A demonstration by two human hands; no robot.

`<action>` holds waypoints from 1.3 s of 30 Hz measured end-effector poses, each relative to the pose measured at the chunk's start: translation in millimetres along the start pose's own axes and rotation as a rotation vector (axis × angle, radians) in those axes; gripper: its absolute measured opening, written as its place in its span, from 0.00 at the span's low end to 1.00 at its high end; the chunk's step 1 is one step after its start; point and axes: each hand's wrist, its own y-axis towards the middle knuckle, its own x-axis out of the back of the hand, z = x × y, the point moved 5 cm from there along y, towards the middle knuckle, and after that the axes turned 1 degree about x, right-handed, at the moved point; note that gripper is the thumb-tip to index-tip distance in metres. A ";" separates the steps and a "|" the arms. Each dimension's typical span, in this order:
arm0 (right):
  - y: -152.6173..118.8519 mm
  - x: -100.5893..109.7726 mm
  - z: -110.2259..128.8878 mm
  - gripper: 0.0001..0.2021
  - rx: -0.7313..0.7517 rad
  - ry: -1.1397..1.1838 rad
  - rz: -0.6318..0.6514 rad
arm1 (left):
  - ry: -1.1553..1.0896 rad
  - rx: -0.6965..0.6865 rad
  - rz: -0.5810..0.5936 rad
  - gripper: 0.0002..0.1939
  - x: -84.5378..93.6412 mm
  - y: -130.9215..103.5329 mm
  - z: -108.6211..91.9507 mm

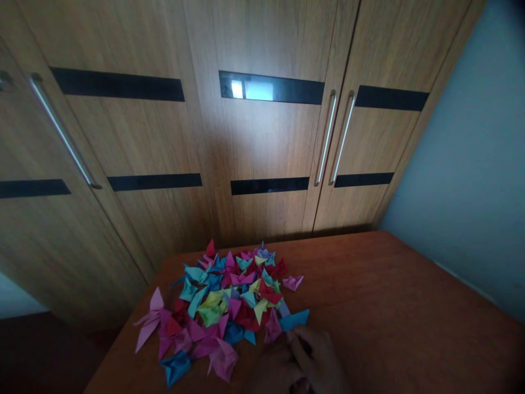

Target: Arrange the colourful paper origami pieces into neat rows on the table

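Note:
Many folded paper pieces [213,301] in pink, red, blue, teal and yellow-green lie heaped on the left part of a reddish-brown table [369,295]. My left hand [273,365] and my right hand [318,358] are close together at the bottom of the view, just in front of the heap. Their fingers are bent inward and meet. A small bit of something pinkish shows low between them, too dark to make out. A blue paper piece [294,320] lies right beyond my right hand's fingertips.
Behind the table stands a wooden wardrobe [262,137] with black strips and long metal handles. A pale wall [471,180] borders the table on the right. The table's left edge drops to a dark floor [53,350].

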 end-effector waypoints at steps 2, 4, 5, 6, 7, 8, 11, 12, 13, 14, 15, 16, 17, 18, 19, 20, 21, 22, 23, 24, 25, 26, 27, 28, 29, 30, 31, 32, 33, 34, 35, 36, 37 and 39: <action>0.0 1.5 1.7 0.18 -0.003 0.008 -0.006 | -0.007 -0.011 0.004 0.12 -4.8 4.0 3.1; 0.2 3.5 2.7 0.18 -0.004 0.014 -0.019 | -0.016 -0.024 -0.004 0.09 -9.3 7.8 5.5; 0.5 5.0 2.5 0.19 -0.004 0.013 -0.030 | -0.019 -0.025 -0.018 0.09 -10.6 8.9 6.5; 1.1 7.1 1.3 0.19 -0.008 0.010 -0.047 | -0.020 -0.021 -0.034 0.09 -11.4 9.3 7.4; 1.8 10.1 -0.9 0.19 -0.015 0.009 -0.073 | -0.014 -0.005 -0.047 0.09 -11.8 9.0 8.5; 2.5 14.0 -4.1 0.19 -0.027 0.008 -0.109 | 0.000 0.022 -0.055 0.09 -11.8 8.1 10.0; 4.1 29.9 -18.6 0.19 -0.078 0.008 -0.255 | 0.070 0.116 -0.047 0.08 -10.8 3.9 13.7; 4.4 35.2 -23.9 0.20 -0.094 0.003 -0.298 | 0.089 0.131 -0.043 0.08 -10.0 2.8 14.0; 4.6 39.6 -28.8 0.20 -0.105 -0.002 -0.330 | 0.100 0.134 -0.042 0.08 -9.0 2.0 13.6; 4.8 43.3 -33.1 0.21 -0.114 -0.008 -0.354 | 0.102 0.127 -0.039 0.08 -8.1 1.5 12.8; 4.9 46.3 -36.8 0.22 -0.121 -0.012 -0.372 | 0.101 0.122 -0.034 0.08 -7.2 1.2 11.9; 4.9 48.5 -39.6 0.23 -0.126 -0.017 -0.387 | 0.099 0.121 -0.029 0.08 -6.3 1.1 11.1; 4.8 50.1 -41.4 0.23 -0.130 -0.022 -0.400 | 0.097 0.125 -0.025 0.08 -5.2 0.9 10.5; 4.6 51.2 -42.4 0.24 -0.134 -0.028 -0.411 | 0.097 0.132 -0.021 0.08 -4.1 0.6 10.1; 4.4 51.7 -42.5 0.24 -0.139 -0.036 -0.417 | 0.100 0.143 -0.020 0.08 -2.8 0.3 10.0; 4.2 51.6 -42.1 0.24 -0.144 -0.044 -0.415 | 0.103 0.155 -0.018 0.09 -1.6 -0.1 10.1; 4.1 51.0 -41.1 0.24 -0.149 -0.051 -0.408 | 0.107 0.166 -0.011 0.09 -0.8 -0.6 10.3; 4.1 50.1 -39.9 0.24 -0.152 -0.058 -0.395 | 0.110 0.176 -0.005 0.09 -0.1 -1.0 10.8; 4.0 49.1 -38.6 0.24 -0.154 -0.063 -0.383 | 0.114 0.183 0.000 0.09 0.4 -1.3 11.2; 3.9 48.3 -37.3 0.23 -0.153 -0.068 -0.373 | 0.117 0.185 0.005 0.09 0.7 -1.6 11.6; 3.8 47.7 -36.1 0.23 -0.150 -0.072 -0.368 | 0.118 0.184 0.006 0.09 1.0 -1.7 11.9; 3.8 47.3 -34.9 0.23 -0.145 -0.075 -0.365 | 0.118 0.183 0.004 0.09 1.4 -1.8 12.1; 3.8 46.8 -34.0 0.23 -0.140 -0.075 -0.359 | 0.117 0.183 -0.001 0.09 1.8 -1.8 12.2; 4.0 46.0 -33.0 0.23 -0.133 -0.073 -0.348 | 0.116 0.185 -0.004 0.09 2.0 -1.8 12.3; 4.3 44.7 -32.0 0.22 -0.125 -0.070 -0.330 | 0.114 0.188 -0.003 0.09 2.0 -1.8 12.4; 4.8 43.1 -30.8 0.22 -0.114 -0.068 -0.307 | 0.112 0.191 -0.001 0.09 1.9 -1.9 12.4; 5.1 41.4 -29.4 0.22 -0.103 -0.069 -0.285 | 0.108 0.191 0.000 0.09 1.6 -1.9 12.3; 5.3 39.4 -28.1 0.22 -0.093 -0.072 -0.262 | 0.103 0.190 -0.001 0.09 1.4 -2.1 12.1; 5.5 37.2 -26.9 0.21 -0.083 -0.077 -0.240 | 0.098 0.189 -0.007 0.09 1.2 -2.4 12.0; 5.5 34.8 -25.7 0.21 -0.073 -0.082 -0.216 | 0.094 0.187 -0.015 0.09 0.9 -2.7 11.9; 5.5 32.2 -24.8 0.20 -0.065 -0.086 -0.190 | 0.094 0.185 -0.023 0.08 0.8 -3.2 11.8; 5.4 29.6 -24.2 0.19 -0.057 -0.089 -0.164 | 0.095 0.185 -0.032 0.08 0.7 -3.7 11.8; 5.2 27.1 -23.9 0.19 -0.050 -0.093 -0.138 | 0.098 0.186 -0.038 0.09 0.8 -4.1 11.7; 4.6 23.2 -24.0 0.18 -0.043 -0.108 -0.099 | 0.098 0.186 -0.039 0.09 1.4 -4.6 11.0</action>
